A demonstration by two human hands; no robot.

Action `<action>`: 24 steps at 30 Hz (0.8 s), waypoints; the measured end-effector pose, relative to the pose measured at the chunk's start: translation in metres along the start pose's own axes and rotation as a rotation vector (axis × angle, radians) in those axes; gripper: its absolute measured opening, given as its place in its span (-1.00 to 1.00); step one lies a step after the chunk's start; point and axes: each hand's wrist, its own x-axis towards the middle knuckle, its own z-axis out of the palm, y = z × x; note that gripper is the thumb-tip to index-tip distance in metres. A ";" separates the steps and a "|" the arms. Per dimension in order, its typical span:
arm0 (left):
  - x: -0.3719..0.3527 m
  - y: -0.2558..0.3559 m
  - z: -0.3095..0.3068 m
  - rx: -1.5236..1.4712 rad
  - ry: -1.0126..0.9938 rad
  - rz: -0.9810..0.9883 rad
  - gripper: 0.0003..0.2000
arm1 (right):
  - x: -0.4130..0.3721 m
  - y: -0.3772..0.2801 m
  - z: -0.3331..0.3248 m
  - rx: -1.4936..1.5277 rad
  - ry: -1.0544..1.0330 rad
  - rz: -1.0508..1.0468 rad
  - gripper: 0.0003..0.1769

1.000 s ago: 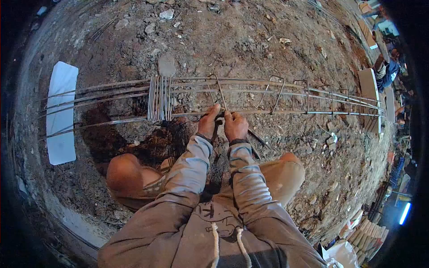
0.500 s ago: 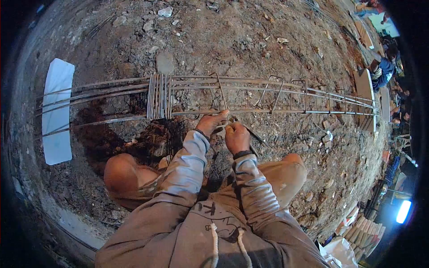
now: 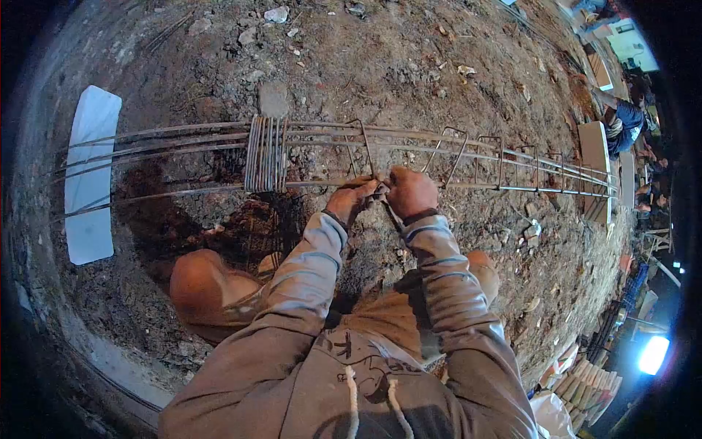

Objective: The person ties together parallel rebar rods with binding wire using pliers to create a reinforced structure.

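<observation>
A long rebar cage (image 3: 212, 148) runs across in front of me, its thin bars threaded through square stirrups. My left hand (image 3: 354, 197) is closed at the lower corner of one stirrup (image 3: 365, 150), against the near bar. Close beside it, my right hand (image 3: 411, 192) grips pincers (image 3: 393, 214), whose handles are mostly hidden under the hand and wrist. Fingers of both hands nearly meet at that joint. Any tie wire there is too small to make out. Left of my hands, several stirrups (image 3: 265, 155) stand bunched together on the bars.
A white block (image 3: 91, 175) supports the bars at the left, and another block (image 3: 596, 157) at the right. Rough soil with stones (image 3: 276, 14) lies around the cage. At far right are a person (image 3: 627, 124), a bright lamp (image 3: 654, 355) and stacked pieces (image 3: 587, 389).
My right hand has moved up and right, turning over at the bar, and the pincer handles have swung under my wrist. My left hand stays by the stirrup corner.
</observation>
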 end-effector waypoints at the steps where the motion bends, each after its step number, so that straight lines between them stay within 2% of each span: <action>1: -0.004 0.004 0.006 0.003 0.001 -0.004 -0.69 | -0.003 0.003 0.006 0.003 -0.001 0.003 -0.85; 3: -0.015 0.005 0.020 0.301 0.274 0.094 -0.64 | -0.017 0.021 0.047 0.155 -0.020 0.265 -0.75; 4: -0.010 -0.013 0.016 0.134 0.316 0.092 -0.60 | -0.022 0.049 0.108 -0.006 -0.077 0.089 -0.75; 5: -0.013 -0.010 0.015 0.133 0.306 0.076 -0.60 | -0.040 0.017 0.077 0.492 -0.078 0.280 -0.78; 6: -0.019 -0.001 0.013 0.262 0.321 -0.069 -0.59 | -0.050 0.008 0.088 1.052 -0.216 0.574 -0.78; 7: -0.021 0.008 0.018 0.394 0.330 -0.210 -0.58 | -0.052 -0.010 0.066 1.179 -0.341 0.635 -0.75; 8: -0.019 0.018 0.030 0.584 0.405 -0.314 -0.60 | -0.052 0.021 0.127 1.049 -0.349 0.425 -0.73; 9: -0.017 0.011 0.031 0.589 0.395 -0.322 -0.60 | -0.049 0.020 0.134 0.915 -0.358 0.223 -0.70; 10: -0.016 0.002 0.031 0.279 0.296 -0.225 -0.61 | -0.052 0.031 0.134 0.919 -0.356 0.236 -0.70; 11: -0.016 -0.004 0.030 -0.033 0.200 -0.122 -0.62 | -0.053 0.049 0.129 1.085 -0.446 0.378 -0.69; 12: -0.017 -0.004 0.032 -0.158 0.165 -0.122 -0.66 | -0.053 0.049 0.106 1.250 -0.539 0.523 -0.67; 13: -0.014 -0.010 0.025 -0.157 0.167 -0.128 -0.66 | -0.054 0.055 0.105 1.253 -0.541 0.528 -0.67; 15: -0.002 -0.027 0.006 -0.151 0.008 -0.054 -0.67 | -0.055 0.065 0.102 1.073 -0.391 0.478 -0.64; 17: 0.002 -0.029 0.004 -0.082 0.083 -0.012 -0.66 | -0.056 0.083 0.114 1.017 -0.397 0.556 -0.60; 19: -0.002 -0.016 0.006 -0.044 0.002 -0.061 -0.64 | -0.056 0.086 0.108 0.355 -0.223 0.719 -0.47; 20: -0.006 -0.011 0.007 0.039 0.025 -0.045 -0.62 | -0.058 0.091 0.112 0.364 -0.232 0.717 -0.47; 22: -0.013 0.006 0.016 0.146 0.068 -0.082 -0.62 | -0.061 0.094 0.123 -0.158 -0.317 0.776 -0.34; 23: -0.012 0.011 0.016 0.243 0.095 -0.112 -0.62 | -0.057 0.090 0.126 -0.200 -0.466 0.833 -0.21; 24: -0.011 0.006 0.013 0.246 0.107 -0.116 -0.63 | -0.063 0.100 0.144 -0.243 -0.427 0.769 -0.24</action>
